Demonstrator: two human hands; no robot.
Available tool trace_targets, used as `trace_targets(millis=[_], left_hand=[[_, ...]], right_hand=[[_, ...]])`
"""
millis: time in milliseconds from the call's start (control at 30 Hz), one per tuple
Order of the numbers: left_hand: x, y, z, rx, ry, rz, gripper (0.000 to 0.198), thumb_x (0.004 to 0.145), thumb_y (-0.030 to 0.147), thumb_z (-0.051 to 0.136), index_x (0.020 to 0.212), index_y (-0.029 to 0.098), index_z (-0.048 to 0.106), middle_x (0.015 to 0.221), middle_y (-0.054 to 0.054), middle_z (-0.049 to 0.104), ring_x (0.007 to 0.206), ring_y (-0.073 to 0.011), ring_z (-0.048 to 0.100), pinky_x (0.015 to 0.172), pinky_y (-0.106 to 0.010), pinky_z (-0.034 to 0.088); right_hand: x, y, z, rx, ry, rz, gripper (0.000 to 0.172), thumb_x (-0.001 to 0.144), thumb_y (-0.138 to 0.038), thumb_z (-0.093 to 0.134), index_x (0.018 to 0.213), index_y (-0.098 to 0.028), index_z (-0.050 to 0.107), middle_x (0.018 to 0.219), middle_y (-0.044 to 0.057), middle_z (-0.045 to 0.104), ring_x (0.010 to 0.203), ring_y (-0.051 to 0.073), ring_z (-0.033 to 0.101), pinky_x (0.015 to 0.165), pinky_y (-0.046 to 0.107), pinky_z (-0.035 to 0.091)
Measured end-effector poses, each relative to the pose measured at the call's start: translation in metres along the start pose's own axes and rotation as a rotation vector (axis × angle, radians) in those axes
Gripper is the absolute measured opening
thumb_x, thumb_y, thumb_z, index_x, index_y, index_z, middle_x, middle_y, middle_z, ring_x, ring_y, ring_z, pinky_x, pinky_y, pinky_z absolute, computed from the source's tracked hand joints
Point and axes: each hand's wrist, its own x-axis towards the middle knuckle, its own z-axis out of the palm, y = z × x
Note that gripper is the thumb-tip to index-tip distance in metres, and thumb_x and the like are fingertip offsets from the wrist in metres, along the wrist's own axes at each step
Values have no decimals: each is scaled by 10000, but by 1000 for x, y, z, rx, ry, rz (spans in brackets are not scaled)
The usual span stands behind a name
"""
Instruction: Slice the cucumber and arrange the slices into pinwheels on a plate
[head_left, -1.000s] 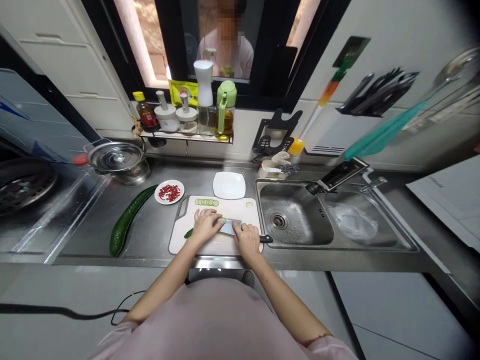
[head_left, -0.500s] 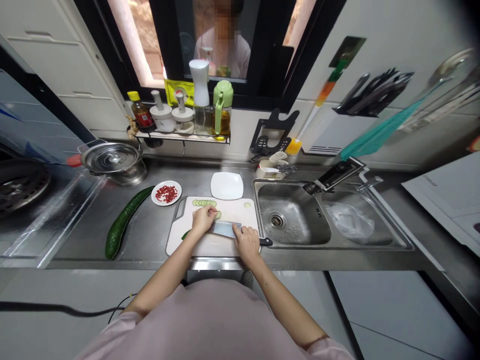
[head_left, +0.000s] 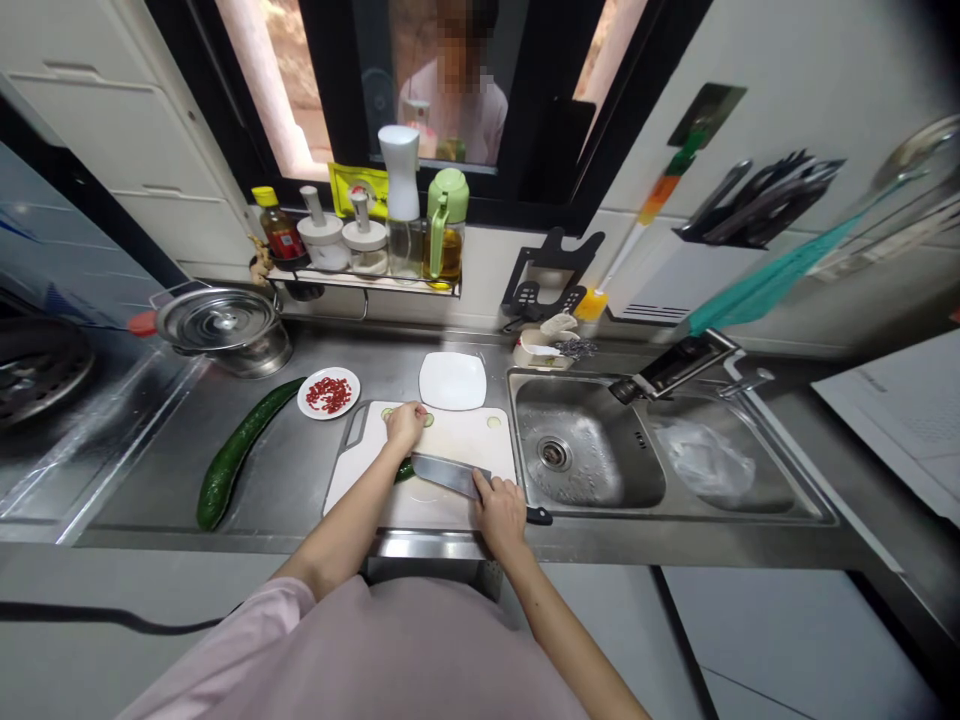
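My left hand [head_left: 405,426] is closed at the upper left of the white cutting board [head_left: 457,435], its fingertips pinching a thin cucumber slice [head_left: 428,420] beside the row of slices it partly covers. My right hand [head_left: 501,508] grips the cleaver [head_left: 452,474] near its handle, a finger along the blade, which lies low over the board and points left. A cut cucumber piece [head_left: 405,469] touches the blade tip, partly behind my left forearm. One pale slice [head_left: 493,422] lies alone at the board's upper right.
A whole cucumber [head_left: 240,460] and a plate of chopped red pieces [head_left: 329,393] are left of the board. Behind it sits a white square plate [head_left: 453,381]. The sink [head_left: 589,440] is at the right, a steel pot [head_left: 225,325] at the back left.
My left hand has moved slightly up the board to the row of slices. The cleaver and my right hand sit a little lower. The view has shifted slightly.
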Motion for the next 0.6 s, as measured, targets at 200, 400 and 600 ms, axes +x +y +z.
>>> trace_targets(millis=[200, 400, 600], left_hand=[[7, -1, 3, 104, 3, 12, 171, 799, 261, 555, 848, 246, 718, 890, -44, 742, 940, -225, 609, 901, -365, 329], [12, -2, 10, 142, 11, 46, 170, 810, 263, 549, 828, 240, 717, 979, -58, 724, 990, -246, 583, 880, -384, 330], [15, -2, 11, 154, -5, 56, 171, 825, 263, 538, 839, 252, 708, 994, -50, 708, 1006, -255, 578, 873, -394, 334]], right_hand=[[-2, 3, 2, 0, -7, 31, 469, 884, -263, 547, 1351, -296, 517, 1014, 84, 636, 974, 220, 534, 844, 324, 298], [-2, 3, 0, 17, -21, 51, 444, 900, -278, 529, 1344, -294, 527, 1012, 79, 643, 984, 223, 541, 842, 324, 304], [0, 5, 2, 16, -32, 59, 457, 884, -284, 561, 1339, -302, 527, 1028, 74, 644, 991, 219, 537, 840, 317, 307]])
